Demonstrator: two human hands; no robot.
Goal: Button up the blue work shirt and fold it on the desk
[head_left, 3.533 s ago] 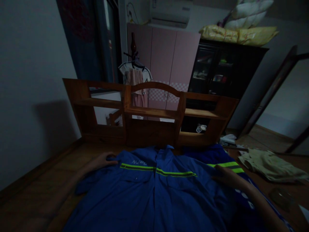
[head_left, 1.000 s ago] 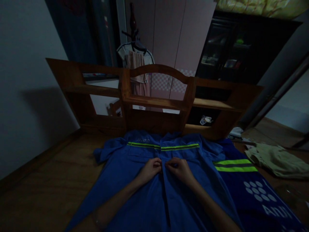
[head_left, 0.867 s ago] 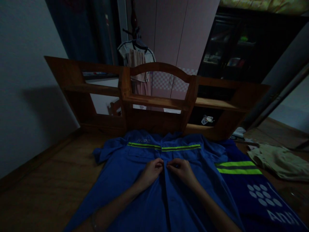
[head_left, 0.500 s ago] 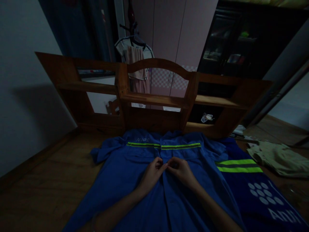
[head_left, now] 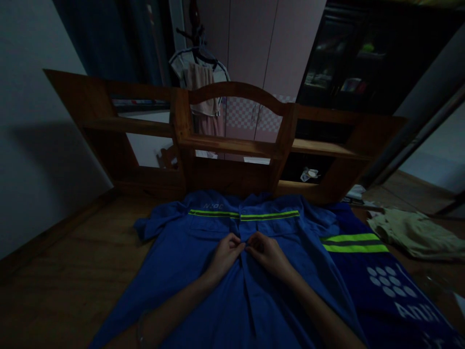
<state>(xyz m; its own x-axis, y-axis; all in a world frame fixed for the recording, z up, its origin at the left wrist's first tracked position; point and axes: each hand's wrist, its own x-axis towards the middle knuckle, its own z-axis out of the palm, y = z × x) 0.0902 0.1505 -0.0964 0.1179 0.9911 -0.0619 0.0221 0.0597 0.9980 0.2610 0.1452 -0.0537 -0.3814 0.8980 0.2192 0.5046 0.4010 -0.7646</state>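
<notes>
On the wooden boards [head_left: 83, 242], the blue shirt [head_left: 232, 283] is lying front up, collar end by the headboard [head_left: 225, 175] and lower part toward the person, so its long axis runs pretty much straight away from them. Left hand [head_left: 224, 255] and right hand [head_left: 269, 254] nearly meet mid-front, thumbs and fingertips pinching the opening. 1 darker blue garment [head_left: 358, 278] peeks out on the right.

Blue shirt [head_left: 181, 261], yellow-green stripes [head_left: 271, 216]; pink wardrobe [head_left: 250, 48], white checks [head_left: 240, 114].
</notes>
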